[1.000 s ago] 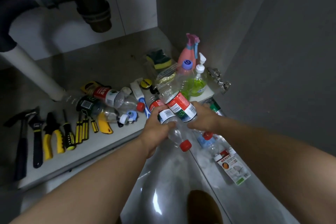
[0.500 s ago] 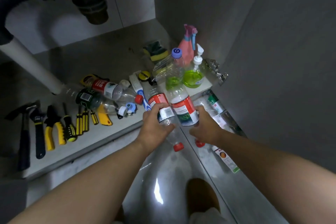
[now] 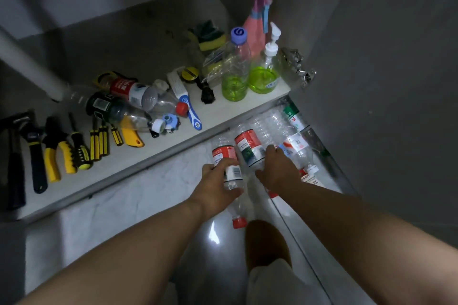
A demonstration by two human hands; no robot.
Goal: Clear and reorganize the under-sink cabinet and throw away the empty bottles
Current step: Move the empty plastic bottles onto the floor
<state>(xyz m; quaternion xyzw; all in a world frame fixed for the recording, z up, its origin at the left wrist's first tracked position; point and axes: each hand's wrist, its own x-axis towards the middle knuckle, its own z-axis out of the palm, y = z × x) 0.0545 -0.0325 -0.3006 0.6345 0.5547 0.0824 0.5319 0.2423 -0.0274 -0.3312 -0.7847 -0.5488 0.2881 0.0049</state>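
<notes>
The step in hand looks like moving empty bottles out of the cabinet onto the floor, to be thrown away afterwards. Just below the middle of the frame the left hand [image 3: 218, 181] is clamped around a clear red-label bottle [image 3: 229, 166], whose red cap points toward the bottom of the frame, over the shiny floor [image 3: 138, 195]. Right of it, the right hand [image 3: 278, 171] holds a second bottle [image 3: 249, 147] with a red and green label, fingers wrapped around its lower part. Both bottles seem empty, though the clear plastic makes that a judgement.

At centre right, along the grey wall, a pile of empty bottles [image 3: 280, 126] lies on the floor, just beside the two held ones.

On the cabinet shelf [image 3: 247, 106] in the upper half of the frame, several more bottles lie on their sides at centre left, among them a dark bottle [image 3: 109, 109]. A row of tools [image 3: 57, 146] lies at the left edge. At upper right stand a pink spray bottle [image 3: 255, 27], a pump bottle [image 3: 265, 72] and a tall bottle [image 3: 235, 69], both part full of green liquid.

The next move probably calls for laying both held bottles onto the floor pile, letting go, then reaching back to the shelf for the lying bottles, leaving the part-full ones standing.
</notes>
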